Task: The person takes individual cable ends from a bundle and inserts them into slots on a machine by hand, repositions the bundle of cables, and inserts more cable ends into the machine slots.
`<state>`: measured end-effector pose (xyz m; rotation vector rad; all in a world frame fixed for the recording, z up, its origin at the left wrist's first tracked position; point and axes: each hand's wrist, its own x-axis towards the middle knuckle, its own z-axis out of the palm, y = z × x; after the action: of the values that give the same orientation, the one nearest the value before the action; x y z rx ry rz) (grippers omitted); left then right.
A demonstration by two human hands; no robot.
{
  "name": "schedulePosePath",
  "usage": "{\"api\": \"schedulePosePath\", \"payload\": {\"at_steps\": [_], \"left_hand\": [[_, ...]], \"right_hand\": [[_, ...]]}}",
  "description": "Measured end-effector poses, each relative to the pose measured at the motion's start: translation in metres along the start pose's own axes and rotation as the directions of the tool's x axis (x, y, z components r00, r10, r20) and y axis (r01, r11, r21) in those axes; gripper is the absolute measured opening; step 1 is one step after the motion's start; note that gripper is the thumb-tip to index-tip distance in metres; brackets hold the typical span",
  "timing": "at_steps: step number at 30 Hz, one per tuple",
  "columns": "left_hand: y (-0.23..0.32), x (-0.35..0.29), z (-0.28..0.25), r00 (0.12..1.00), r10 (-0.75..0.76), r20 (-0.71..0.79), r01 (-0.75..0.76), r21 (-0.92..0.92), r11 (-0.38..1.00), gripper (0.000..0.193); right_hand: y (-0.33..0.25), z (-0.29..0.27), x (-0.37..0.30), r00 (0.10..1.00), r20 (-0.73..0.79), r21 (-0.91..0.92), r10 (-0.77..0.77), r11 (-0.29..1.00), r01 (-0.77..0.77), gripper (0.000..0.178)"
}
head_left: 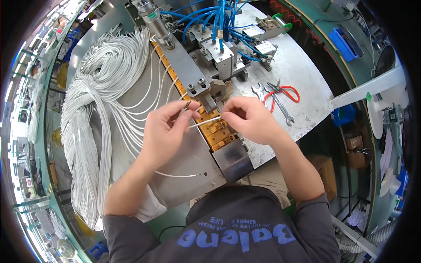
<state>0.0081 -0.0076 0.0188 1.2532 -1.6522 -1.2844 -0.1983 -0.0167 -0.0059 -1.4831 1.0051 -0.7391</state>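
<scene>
My left hand is closed in a pinch on a small, slim metal piece, too small to name exactly. A short stretch of white cable spans the gap between my hands, above the orange-yellow fixture blocks. The fingertips of my right hand are closed on the end of this cable, and its tip is hidden by them. Just beyond both hands stands a grey metal press head, bolted over the row of blocks. One loose white cable end lies on the metal plate near my left forearm.
A big bundle of white cables covers the left side, with several strands fanned toward the fixture. Red-handled pliers and a wrench lie on the metal table at right. Blue air hoses crowd the machine. A fan stands far right.
</scene>
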Motion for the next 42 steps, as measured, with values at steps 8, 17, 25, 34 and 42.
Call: {"api": "schedulePosePath", "payload": {"at_steps": [8,17,25,34,42], "left_hand": [[0.001,-0.007,0.007,0.983,0.116,0.140,-0.141,0.185,0.972,0.013],[-0.003,-0.008,0.010,0.970,-0.067,0.234,0.031,0.151,0.988,0.014],[-0.012,-0.013,0.019,0.976,0.196,0.097,-0.214,0.239,0.947,0.013],[0.001,-0.013,0.015,0.966,0.064,0.250,-0.115,0.193,0.974,0.010],[-0.023,-0.007,0.013,0.944,0.276,0.180,-0.328,0.582,0.744,0.007]], "right_hand": [[-0.001,-0.005,-0.009,0.994,0.107,0.260,0.015,0.965,-0.043,0.009],[-0.003,-0.002,-0.013,0.990,0.127,0.070,0.053,0.996,-0.063,0.008],[-0.009,0.009,-0.011,0.992,0.033,0.199,0.120,0.972,-0.124,0.006],[-0.006,-0.005,-0.008,0.975,0.221,0.013,0.015,1.000,-0.018,0.010],[0.023,-0.018,-0.001,0.939,0.140,0.231,0.313,0.912,-0.338,0.014]]}}
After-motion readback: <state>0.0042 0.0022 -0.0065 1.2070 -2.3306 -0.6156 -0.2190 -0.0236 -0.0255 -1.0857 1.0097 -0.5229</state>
